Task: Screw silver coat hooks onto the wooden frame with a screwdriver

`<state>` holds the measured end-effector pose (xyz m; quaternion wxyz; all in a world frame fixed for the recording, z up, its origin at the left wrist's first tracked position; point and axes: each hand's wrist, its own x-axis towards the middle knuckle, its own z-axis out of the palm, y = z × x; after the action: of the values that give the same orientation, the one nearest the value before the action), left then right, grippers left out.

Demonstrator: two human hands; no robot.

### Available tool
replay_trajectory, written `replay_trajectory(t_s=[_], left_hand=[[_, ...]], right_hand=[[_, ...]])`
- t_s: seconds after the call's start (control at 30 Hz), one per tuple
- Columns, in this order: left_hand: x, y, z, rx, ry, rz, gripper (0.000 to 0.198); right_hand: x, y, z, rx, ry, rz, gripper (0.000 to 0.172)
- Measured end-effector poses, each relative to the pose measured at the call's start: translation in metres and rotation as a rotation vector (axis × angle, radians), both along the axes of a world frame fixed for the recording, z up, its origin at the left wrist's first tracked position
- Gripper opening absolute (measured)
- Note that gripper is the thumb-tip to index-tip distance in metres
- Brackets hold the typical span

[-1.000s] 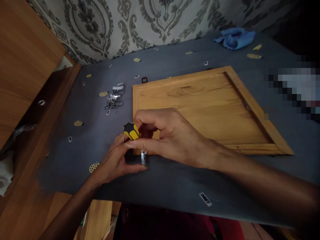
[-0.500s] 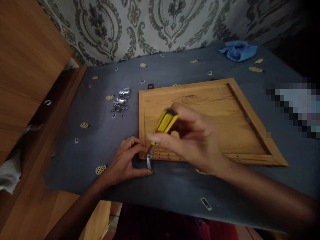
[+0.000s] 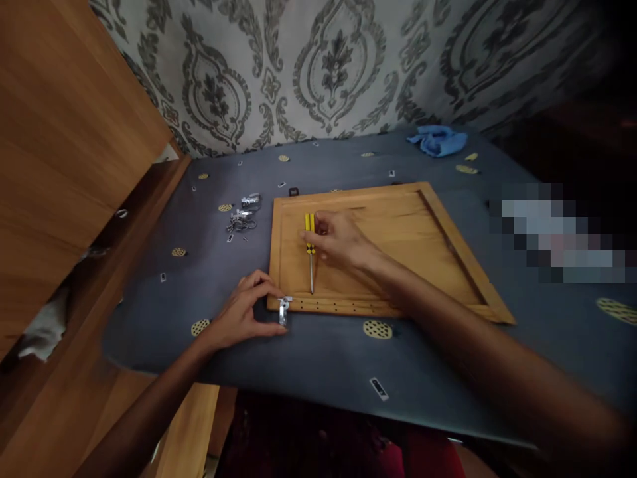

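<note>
A framed wooden panel (image 3: 398, 245) lies flat on a grey patterned cloth. My right hand (image 3: 338, 239) rests on the panel with its fingers closed on the yellow handle of a screwdriver (image 3: 310, 249), which lies flat with its tip toward me. My left hand (image 3: 243, 312) sits at the panel's near left corner, fingers curled around a small metal hinge (image 3: 284, 309) fixed at the panel's edge. A row of small holes runs along the near rail.
A pile of metal hinges (image 3: 243, 214) lies left of the panel. A blue rag (image 3: 436, 141) is at the back by the patterned wall. A wooden cabinet (image 3: 64, 153) stands on the left. The cloth's edge (image 3: 298, 392) drops off close to me.
My right hand lifted the screwdriver off the hinge at the corner and carried it back onto the panel, laying it flat. The left hand stayed at the hinge. The camera view pulled back.
</note>
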<state>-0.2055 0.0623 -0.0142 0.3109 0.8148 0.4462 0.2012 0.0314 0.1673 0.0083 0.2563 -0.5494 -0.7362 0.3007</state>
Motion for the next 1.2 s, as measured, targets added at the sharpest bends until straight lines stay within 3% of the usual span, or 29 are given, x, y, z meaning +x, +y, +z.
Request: replay_trajectory(t_s=[0.1,0.23,0.3,0.4,0.5,0.57,0.7,1.03,1.2], left_hand=[[-0.001,0.000,-0.003,0.009,-0.028,0.005,0.042],[-0.002,0.001,-0.009,0.033,-0.088,-0.010,0.044],[-0.003,0.002,-0.011,0.042,-0.100,-0.014,0.045],[-0.003,0.002,-0.011,0.037,-0.092,-0.008,0.045],[-0.004,0.002,-0.011,0.040,-0.107,-0.017,0.045],[-0.004,0.002,-0.011,0.046,-0.115,-0.016,0.045],[-0.005,0.003,-0.013,0.060,-0.111,-0.022,0.045],[-0.005,0.004,-0.013,0.080,-0.084,-0.041,0.044],[-0.004,0.004,-0.012,0.076,-0.091,-0.038,0.044]], right_hand=[[0.005,0.008,-0.011,0.051,-0.086,-0.040,0.024],[0.010,-0.010,-0.005,0.212,-0.139,-0.077,0.032],[0.012,-0.032,-0.002,0.298,-0.134,0.014,0.024],[0.014,-0.074,-0.006,0.399,-0.104,0.283,0.019],[0.015,-0.108,-0.022,0.504,-0.063,0.485,0.021],[0.015,-0.118,-0.035,0.665,-0.053,0.520,0.029],[0.013,-0.117,-0.051,0.749,-0.090,0.482,0.032],[0.012,-0.110,-0.065,0.674,-0.121,0.552,0.053],[0.014,-0.109,-0.068,0.669,-0.142,0.581,0.051]])
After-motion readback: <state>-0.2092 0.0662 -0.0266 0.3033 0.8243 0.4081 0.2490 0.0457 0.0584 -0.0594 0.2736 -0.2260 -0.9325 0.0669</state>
